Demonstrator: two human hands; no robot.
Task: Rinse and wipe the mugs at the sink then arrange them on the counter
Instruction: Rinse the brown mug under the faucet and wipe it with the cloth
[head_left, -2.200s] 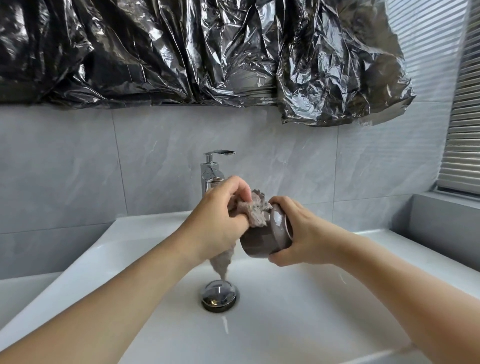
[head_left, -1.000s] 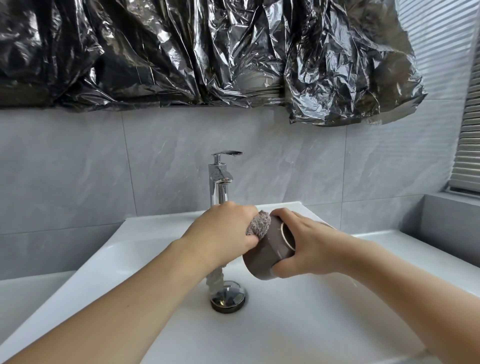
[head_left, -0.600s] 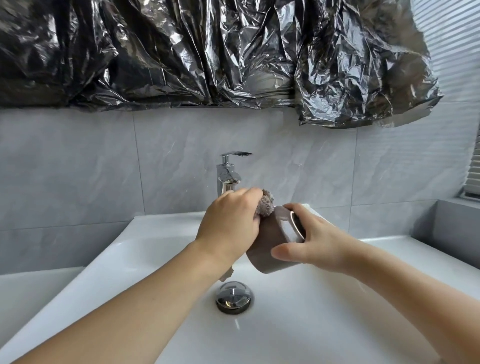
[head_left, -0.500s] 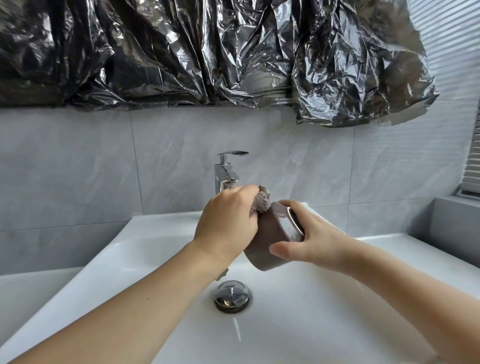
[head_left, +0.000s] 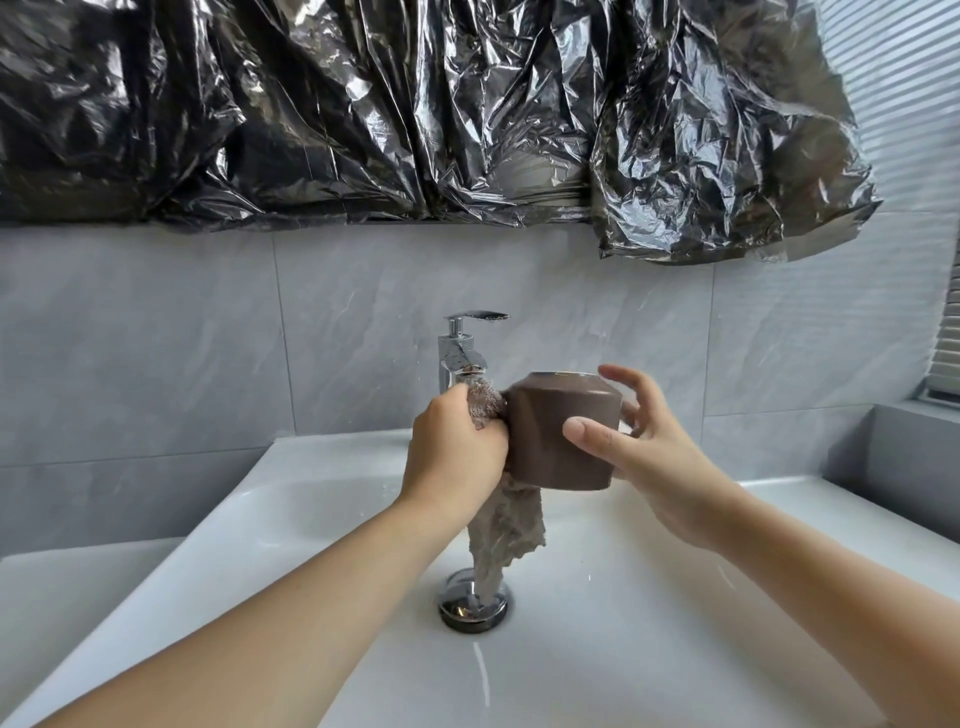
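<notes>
A brown mug (head_left: 550, 431) is held over the white sink (head_left: 649, 597), now roughly upright with its rim at the top. My right hand (head_left: 634, 457) holds it, thumb on the front wall and fingers spread round the far side. My left hand (head_left: 454, 457) grips a wet grey-brown cloth (head_left: 506, 535) and presses it against the mug's left side. A bunch of the cloth shows above my knuckles and its tail hangs below the mug toward the drain. The mug's handle is not visible.
A chrome tap (head_left: 460, 353) stands behind the hands at the sink's back edge. The chrome drain plug (head_left: 472, 608) sits below the cloth. Grey wall tiles are behind, crumpled black plastic sheeting (head_left: 415, 114) hangs above, and a grey ledge (head_left: 909, 447) is at the right.
The mug has turned from lying tilted on its side to nearly upright. My left hand with the cloth moved from the mug's mouth to its left side, and the cloth's tail hangs lower.
</notes>
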